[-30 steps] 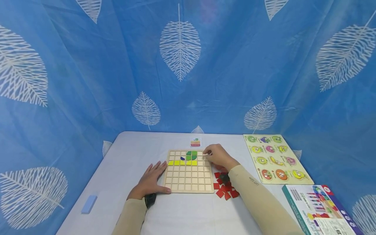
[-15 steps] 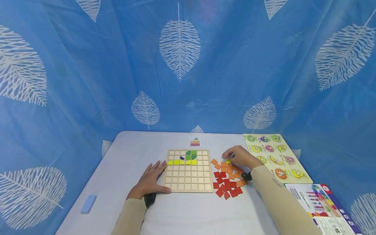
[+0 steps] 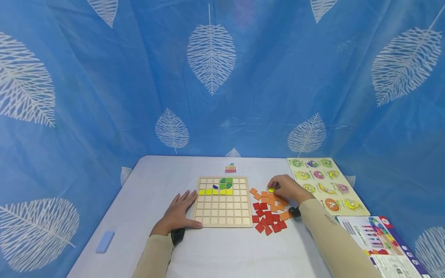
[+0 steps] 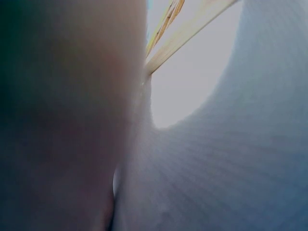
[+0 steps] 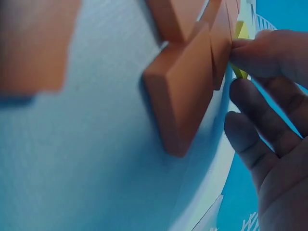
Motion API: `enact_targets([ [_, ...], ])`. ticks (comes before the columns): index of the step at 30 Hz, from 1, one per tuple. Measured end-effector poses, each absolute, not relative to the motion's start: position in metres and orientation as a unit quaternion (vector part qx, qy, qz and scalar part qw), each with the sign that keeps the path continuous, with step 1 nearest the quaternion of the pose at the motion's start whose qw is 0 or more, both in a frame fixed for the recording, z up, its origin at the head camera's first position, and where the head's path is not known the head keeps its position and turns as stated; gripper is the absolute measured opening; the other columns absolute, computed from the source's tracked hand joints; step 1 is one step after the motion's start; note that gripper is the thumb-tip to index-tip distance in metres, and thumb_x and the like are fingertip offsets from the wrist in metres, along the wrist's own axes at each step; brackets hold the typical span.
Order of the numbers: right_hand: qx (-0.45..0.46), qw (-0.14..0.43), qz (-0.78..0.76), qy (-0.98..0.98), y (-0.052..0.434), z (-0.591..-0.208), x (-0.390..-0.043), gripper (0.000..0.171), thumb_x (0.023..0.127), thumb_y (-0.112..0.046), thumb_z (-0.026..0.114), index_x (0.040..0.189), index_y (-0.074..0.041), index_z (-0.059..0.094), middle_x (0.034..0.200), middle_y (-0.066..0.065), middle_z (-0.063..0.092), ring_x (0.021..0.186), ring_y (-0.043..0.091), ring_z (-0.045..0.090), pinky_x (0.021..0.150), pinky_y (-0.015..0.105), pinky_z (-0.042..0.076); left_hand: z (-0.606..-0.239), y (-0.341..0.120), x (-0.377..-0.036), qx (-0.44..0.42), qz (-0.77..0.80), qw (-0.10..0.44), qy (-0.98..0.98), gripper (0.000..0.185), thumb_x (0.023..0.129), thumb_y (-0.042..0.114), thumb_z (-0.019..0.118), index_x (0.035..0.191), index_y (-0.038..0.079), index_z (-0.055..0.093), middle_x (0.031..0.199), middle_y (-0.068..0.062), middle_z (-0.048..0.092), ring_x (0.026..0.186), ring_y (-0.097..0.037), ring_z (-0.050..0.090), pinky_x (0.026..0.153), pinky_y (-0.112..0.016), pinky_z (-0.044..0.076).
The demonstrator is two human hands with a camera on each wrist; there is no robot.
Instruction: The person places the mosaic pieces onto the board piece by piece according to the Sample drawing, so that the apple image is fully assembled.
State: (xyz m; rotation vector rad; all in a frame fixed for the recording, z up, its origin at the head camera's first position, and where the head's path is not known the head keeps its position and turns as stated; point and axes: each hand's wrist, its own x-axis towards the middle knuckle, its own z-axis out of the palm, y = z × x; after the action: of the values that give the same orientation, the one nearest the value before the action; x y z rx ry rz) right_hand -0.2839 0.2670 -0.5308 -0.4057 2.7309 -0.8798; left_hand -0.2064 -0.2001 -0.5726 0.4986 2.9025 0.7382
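Note:
A wooden grid board [image 3: 222, 222] lies on the white table. It bears a row of yellow square tiles [image 3: 208, 192], green leaf-shaped pieces [image 3: 223, 186] and a small dark blue piece [image 3: 215, 187]. With fingers spread, my left hand [image 3: 179, 212] rests against the board's left edge, its thumb at the near corner. To the right of the board, my right hand [image 3: 287, 189] pinches a yellow tile [image 3: 271, 190] between thumb and finger, at the far side of the orange tiles [image 3: 271, 201]. The right wrist view shows an orange tile [image 5: 185, 91] close by.
Red tiles [image 3: 269, 219] lie loose nearer me. A small picture card [image 3: 231, 167] is behind the board. At right are a fruit knob puzzle [image 3: 325, 183] and a colourful box [image 3: 389, 239]. A light blue block [image 3: 105, 242] lies at left.
My right hand has moved from the board's far right corner rightward to the loose tiles, uncovering the orange ones, and now has a yellow tile in its fingertips. My left hand stays put.

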Motion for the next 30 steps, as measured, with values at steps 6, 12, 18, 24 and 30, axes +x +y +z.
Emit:
enact_targets([
  [6, -0.146, 0.124, -0.293, 0.937, 0.269, -0.528, -0.284, 0.031, 0.091, 0.004, 0.078, 0.117, -0.012, 0.08, 0.111, 0.0, 0.071, 0.103, 0.023, 0.063, 0.093, 0.047, 0.058, -0.575, -0.2, -0.206, 0.168, 0.252, 0.046, 0.952, 0.136, 0.058, 0.08, 0.086, 0.166, 0.015, 0.036, 0.17, -0.004, 0.032, 0.158, -0.027, 0.018, 0.128, -0.05, 0.006],
  [12, -0.163, 0.125, -0.268, 0.941, 0.275, -0.526, -0.287, 0.025, 0.091, 0.002, 0.079, 0.111, -0.013, 0.081, 0.107, 0.0, 0.071, 0.103, 0.024, 0.065, 0.091, 0.045, 0.059, -0.576, -0.201, -0.205, 0.164, 0.252, 0.051, 0.952, 0.136, 0.059, 0.08, 0.086, 0.166, 0.015, 0.035, 0.17, -0.004, 0.032, 0.158, -0.027, 0.018, 0.128, -0.05, 0.006],
  [18, -0.156, 0.115, -0.266, 0.944, 0.281, -0.522, -0.288, 0.016, 0.093, -0.001, 0.079, 0.102, -0.014, 0.081, 0.098, -0.003, 0.07, 0.093, 0.02, 0.064, 0.085, 0.044, 0.058, -0.574, -0.2, -0.205, 0.165, 0.263, 0.048, 0.949, 0.134, 0.06, 0.079, 0.087, 0.166, 0.014, 0.036, 0.17, -0.005, 0.033, 0.158, -0.028, 0.018, 0.128, -0.051, 0.005],
  [24, -0.134, 0.12, -0.279, 0.943, 0.28, -0.519, -0.287, 0.007, 0.097, -0.006, 0.076, 0.095, -0.012, 0.079, 0.09, -0.002, 0.068, 0.088, 0.021, 0.061, 0.084, 0.043, 0.056, -0.572, -0.201, -0.204, 0.168, 0.257, 0.048, 0.95, 0.134, 0.061, 0.078, 0.087, 0.166, 0.013, 0.035, 0.169, -0.005, 0.033, 0.158, -0.028, 0.018, 0.128, -0.052, 0.005],
  [30, -0.125, 0.129, -0.281, 0.943, 0.277, -0.517, -0.287, 0.007, 0.099, -0.005, 0.073, 0.102, -0.009, 0.078, 0.094, -0.001, 0.069, 0.09, 0.021, 0.061, 0.087, 0.043, 0.058, -0.572, -0.199, -0.205, 0.165, 0.257, 0.046, 0.951, 0.135, 0.06, 0.079, 0.086, 0.166, 0.014, 0.035, 0.17, -0.005, 0.033, 0.158, -0.028, 0.018, 0.128, -0.051, 0.005],
])
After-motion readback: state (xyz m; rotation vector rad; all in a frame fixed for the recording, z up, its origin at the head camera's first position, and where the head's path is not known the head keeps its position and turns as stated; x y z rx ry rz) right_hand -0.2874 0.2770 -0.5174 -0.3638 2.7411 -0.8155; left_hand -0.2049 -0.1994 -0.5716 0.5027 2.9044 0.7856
